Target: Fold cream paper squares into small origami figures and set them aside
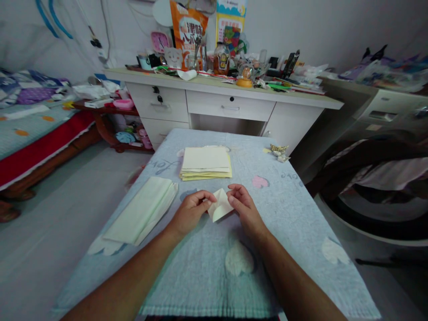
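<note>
On my side of the stack [206,158], my left hand [194,207] and right hand [245,206] pinch opposite edges of the paper [220,207], probably steadying it, the bundle [142,209] left of the stack apparently leaving room.

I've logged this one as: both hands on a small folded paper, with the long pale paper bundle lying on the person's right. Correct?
Not quite: the head view shows the long pale paper bundle on the person's left. The left hand and right hand are both on the small folded paper.
</note>
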Demonstrator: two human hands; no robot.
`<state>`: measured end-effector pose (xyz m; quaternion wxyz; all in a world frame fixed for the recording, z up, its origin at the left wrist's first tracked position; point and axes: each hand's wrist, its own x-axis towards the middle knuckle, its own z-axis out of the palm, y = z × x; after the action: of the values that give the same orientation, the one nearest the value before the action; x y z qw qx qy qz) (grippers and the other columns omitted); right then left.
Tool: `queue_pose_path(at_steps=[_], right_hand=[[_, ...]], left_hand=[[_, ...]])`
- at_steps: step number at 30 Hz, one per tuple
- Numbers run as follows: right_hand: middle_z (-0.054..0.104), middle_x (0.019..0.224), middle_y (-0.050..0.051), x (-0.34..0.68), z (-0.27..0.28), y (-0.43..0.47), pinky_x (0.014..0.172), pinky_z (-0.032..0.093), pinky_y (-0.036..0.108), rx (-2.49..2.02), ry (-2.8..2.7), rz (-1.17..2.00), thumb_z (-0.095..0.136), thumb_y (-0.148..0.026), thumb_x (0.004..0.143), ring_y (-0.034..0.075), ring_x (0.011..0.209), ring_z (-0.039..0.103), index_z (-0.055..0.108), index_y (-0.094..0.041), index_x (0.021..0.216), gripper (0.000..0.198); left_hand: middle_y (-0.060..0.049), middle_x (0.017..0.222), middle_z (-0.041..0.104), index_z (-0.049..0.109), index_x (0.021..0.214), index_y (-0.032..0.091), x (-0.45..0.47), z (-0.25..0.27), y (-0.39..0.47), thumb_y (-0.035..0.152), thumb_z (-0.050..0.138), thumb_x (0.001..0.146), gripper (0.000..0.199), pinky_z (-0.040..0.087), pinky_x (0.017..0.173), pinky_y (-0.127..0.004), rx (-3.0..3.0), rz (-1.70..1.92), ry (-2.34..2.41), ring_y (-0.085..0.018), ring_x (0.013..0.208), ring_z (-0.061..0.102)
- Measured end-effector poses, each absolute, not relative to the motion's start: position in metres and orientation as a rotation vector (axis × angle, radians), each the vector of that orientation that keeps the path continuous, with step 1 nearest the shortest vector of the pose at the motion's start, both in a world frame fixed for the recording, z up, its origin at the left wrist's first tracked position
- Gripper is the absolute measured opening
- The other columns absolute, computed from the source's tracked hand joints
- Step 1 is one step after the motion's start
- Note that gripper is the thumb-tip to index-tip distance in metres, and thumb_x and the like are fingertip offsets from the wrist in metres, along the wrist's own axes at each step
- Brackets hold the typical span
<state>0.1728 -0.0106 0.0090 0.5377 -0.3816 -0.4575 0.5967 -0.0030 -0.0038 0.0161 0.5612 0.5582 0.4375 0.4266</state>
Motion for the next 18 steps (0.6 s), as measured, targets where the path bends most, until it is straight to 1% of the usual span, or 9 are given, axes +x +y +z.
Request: queue_pose_path(at_steps=[3, 5, 7, 9, 12, 15, 18], right_hand=[[0.056, 0.083, -0.002, 0.172, 0.005, -0.011, 0.055, 0.043, 0.023, -0.9, -1.121, 1.507, 0.075, -0.035, 0.069, 0.013, 0.068, 0.056, 0.043, -0.027, 0.112, 0.054], [0.058, 0.084, -0.002, 0.17, 0.002, -0.01, 0.054, 0.045, 0.024, -0.911, -1.121, 1.543, 0.078, -0.034, 0.066, 0.013, 0.065, 0.057, 0.041, -0.027, 0.112, 0.06], [0.06, 0.082, -0.002, 0.17, -0.001, -0.009, 0.05, 0.044, 0.023, -0.915, -1.127, 1.569, 0.078, -0.036, 0.065, 0.012, 0.06, 0.056, 0.041, -0.026, 0.11, 0.059], [0.061, 0.077, -0.003, 0.17, -0.002, -0.009, 0.046, 0.041, 0.021, -0.916, -1.128, 1.577, 0.077, -0.036, 0.067, 0.011, 0.056, 0.054, 0.041, -0.025, 0.108, 0.056], [0.062, 0.074, -0.003, 0.171, -0.002, -0.009, 0.044, 0.039, 0.019, -0.916, -1.106, 1.563, 0.075, -0.035, 0.069, 0.009, 0.052, 0.052, 0.042, -0.024, 0.108, 0.052], [0.063, 0.076, -0.003, 0.171, -0.001, -0.01, 0.044, 0.038, 0.019, -0.911, -1.093, 1.562, 0.074, -0.033, 0.07, 0.008, 0.051, 0.051, 0.043, -0.024, 0.108, 0.05], [0.062, 0.077, -0.002, 0.171, 0.001, -0.01, 0.044, 0.039, 0.019, -0.908, -1.08, 1.573, 0.074, -0.033, 0.069, 0.009, 0.053, 0.051, 0.044, -0.023, 0.107, 0.049]], left_hand=[[-0.002, 0.08, 0.061, 0.064, 0.092, 0.016, -0.004, 0.014, -0.002, 0.028, 0.058, 0.081, 0.018, 0.042, 0.068, -0.026, 1.295, 1.027, 1.044, -0.014, 0.072, 0.055], [-0.003, 0.086, 0.062, 0.065, 0.094, 0.016, -0.005, 0.013, -0.002, 0.029, 0.058, 0.081, 0.019, 0.044, 0.071, -0.027, 1.319, 1.028, 1.025, -0.015, 0.077, 0.057], [-0.004, 0.09, 0.061, 0.065, 0.094, 0.017, -0.005, 0.014, -0.002, 0.028, 0.057, 0.082, 0.018, 0.044, 0.072, -0.027, 1.362, 1.036, 1.007, -0.016, 0.08, 0.057], [-0.004, 0.095, 0.058, 0.065, 0.093, 0.017, -0.005, 0.014, -0.003, 0.027, 0.055, 0.082, 0.018, 0.045, 0.071, -0.026, 1.402, 1.014, 0.971, -0.016, 0.082, 0.056], [-0.005, 0.102, 0.055, 0.065, 0.096, 0.018, -0.005, 0.015, -0.005, 0.022, 0.058, 0.079, 0.018, 0.046, 0.073, -0.027, 1.471, 0.927, 0.912, -0.018, 0.09, 0.056], [-0.004, 0.101, 0.054, 0.064, 0.095, 0.019, -0.005, 0.015, -0.006, 0.017, 0.06, 0.076, 0.02, 0.045, 0.082, -0.029, 1.553, 0.876, 0.916, -0.019, 0.098, 0.054], [-0.003, 0.098, 0.053, 0.062, 0.089, 0.018, -0.006, 0.014, -0.005, 0.017, 0.06, 0.076, 0.013, 0.044, 0.08, -0.028, 1.565, 0.897, 0.906, -0.019, 0.095, 0.054]])
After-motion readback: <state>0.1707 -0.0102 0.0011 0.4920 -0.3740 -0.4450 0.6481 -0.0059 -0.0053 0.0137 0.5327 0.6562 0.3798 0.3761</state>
